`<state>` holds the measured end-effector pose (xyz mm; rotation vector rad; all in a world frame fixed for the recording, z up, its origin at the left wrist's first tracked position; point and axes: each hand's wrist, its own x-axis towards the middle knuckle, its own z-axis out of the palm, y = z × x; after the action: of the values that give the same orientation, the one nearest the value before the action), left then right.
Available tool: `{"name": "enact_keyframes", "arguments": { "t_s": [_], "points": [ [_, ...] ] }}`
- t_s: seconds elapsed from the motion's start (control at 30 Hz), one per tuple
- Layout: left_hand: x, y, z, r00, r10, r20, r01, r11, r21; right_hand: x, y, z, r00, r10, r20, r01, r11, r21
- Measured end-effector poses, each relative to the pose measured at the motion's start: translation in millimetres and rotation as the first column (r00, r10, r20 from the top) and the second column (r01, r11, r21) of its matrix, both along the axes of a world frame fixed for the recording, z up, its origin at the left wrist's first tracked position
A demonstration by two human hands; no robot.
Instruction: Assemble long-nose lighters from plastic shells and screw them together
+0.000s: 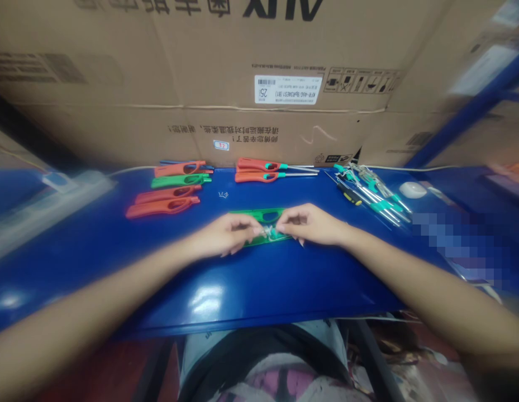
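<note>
- Blue desk (251,285), backed at 12 o'clock by one cardboard box (225,89), its contents hidden.
- At the desk's middle, two green shell halves (259,242); the nearer one bears small parts (270,232), too blurred to count.
- Left hand (238,231) from 9 o'clock and right hand (309,224) from 3, both pinched narrow on the small parts.
- At 12, two orange lighters (256,177) with metal tubes.
- At 10, three orange shells (158,209), one green shell (171,181).
- At 2, one screwdriver (351,195) beside piled tubes (379,201).
</note>
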<state>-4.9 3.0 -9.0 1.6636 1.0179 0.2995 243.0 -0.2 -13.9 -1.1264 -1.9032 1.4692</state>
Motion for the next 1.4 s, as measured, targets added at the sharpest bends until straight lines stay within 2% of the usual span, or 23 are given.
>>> {"name": "enact_keyframes", "arguments": {
  "t_s": [0.27,1.4],
  "points": [
    [-1.1,0.4,-3.1,1.000,-0.013,-0.001,0.013,1.000,0.028,-1.9,-1.7,0.4,1.000,-0.012,-0.004,0.012,1.000,0.001],
    [-0.9,1.2,0.3,1.000,-0.022,-0.015,0.022,1.000,-0.005,0.9,0.4,1.8,0.999,0.032,0.002,-0.032,0.999,-0.009]
  ]
}}
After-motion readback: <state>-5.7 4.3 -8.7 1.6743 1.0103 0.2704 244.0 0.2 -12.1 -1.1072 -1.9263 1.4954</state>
